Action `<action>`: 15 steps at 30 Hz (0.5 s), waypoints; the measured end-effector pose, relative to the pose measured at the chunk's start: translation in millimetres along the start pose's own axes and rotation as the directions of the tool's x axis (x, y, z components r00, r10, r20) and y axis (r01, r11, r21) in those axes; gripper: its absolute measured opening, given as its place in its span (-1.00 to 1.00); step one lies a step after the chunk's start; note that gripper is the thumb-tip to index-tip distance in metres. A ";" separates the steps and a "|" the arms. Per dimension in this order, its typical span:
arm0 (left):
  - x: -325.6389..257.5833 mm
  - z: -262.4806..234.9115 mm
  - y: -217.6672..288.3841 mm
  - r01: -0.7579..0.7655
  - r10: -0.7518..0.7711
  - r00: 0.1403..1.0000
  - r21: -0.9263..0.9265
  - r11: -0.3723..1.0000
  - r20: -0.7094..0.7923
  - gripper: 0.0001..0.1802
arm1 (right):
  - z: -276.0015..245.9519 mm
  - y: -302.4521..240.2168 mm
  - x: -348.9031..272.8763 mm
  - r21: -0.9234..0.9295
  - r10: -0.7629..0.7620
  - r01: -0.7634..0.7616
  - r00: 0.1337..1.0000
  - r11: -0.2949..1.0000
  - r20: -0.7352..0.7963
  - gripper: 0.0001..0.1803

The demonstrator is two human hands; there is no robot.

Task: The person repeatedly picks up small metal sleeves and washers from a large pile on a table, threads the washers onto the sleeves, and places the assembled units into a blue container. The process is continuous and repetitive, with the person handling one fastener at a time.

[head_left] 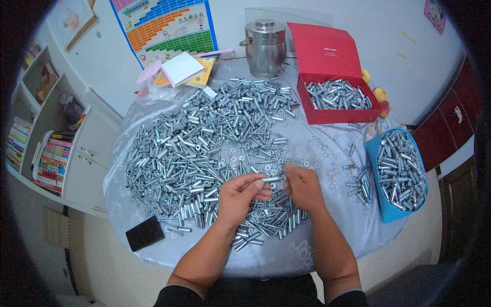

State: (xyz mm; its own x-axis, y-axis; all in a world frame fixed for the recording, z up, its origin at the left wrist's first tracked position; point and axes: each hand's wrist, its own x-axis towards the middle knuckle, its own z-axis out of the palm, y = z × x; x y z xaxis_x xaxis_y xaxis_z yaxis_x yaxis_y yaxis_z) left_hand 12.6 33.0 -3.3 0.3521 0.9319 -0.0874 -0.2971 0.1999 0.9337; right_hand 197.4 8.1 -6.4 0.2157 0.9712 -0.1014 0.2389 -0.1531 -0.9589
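Observation:
Between the thumb and fingers of my left hand is a short, shiny metal sleeve, lying roughly level and pointing right. My right hand is pinched closed at the sleeve's right end; what its fingertips grip there is hidden. Beneath and around both hands spreads a large heap of loose metal sleeves and bolts. Small washers and nuts lie scattered just beyond my fingers.
At the back right stands an open red box of metal fasteners, and a blue bin of bolts sits at the right. A steel pot, notebooks and a dark phone-like slab share the cloth-covered table.

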 end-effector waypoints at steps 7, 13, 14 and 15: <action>-0.2 -0.8 -1.3 0.008 -0.010 0.999 -0.043 0.999 -0.044 -0.77 | -6.0 -1.8 -2.3 -0.052 -0.130 0.135 0.987 0.989 0.096 -0.67; 0.6 0.7 -1.8 0.017 -0.020 0.999 -0.058 0.998 -0.042 -0.78 | 9.2 -0.6 -5.6 0.235 -0.202 0.198 0.979 0.952 -0.004 -0.68; 0.4 0.0 -1.4 0.019 -0.021 0.999 -0.047 0.999 -0.039 -0.78 | 6.1 -0.6 -5.1 0.201 -0.122 0.109 0.991 0.973 0.054 -0.70; 0.0 -0.6 -1.1 0.021 -0.022 0.999 -0.037 0.999 -0.036 -0.78 | -0.5 -0.8 -4.5 0.162 -0.039 0.021 0.993 0.987 0.109 -0.72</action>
State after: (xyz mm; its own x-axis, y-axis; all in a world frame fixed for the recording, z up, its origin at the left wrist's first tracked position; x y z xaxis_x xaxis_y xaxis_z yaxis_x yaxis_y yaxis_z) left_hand 12.4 33.0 -4.6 0.3260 0.9376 -0.1208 -0.3220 0.2303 0.9183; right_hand 196.7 3.7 -5.0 0.1021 0.9905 -0.0921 0.0864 -0.1011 -0.9911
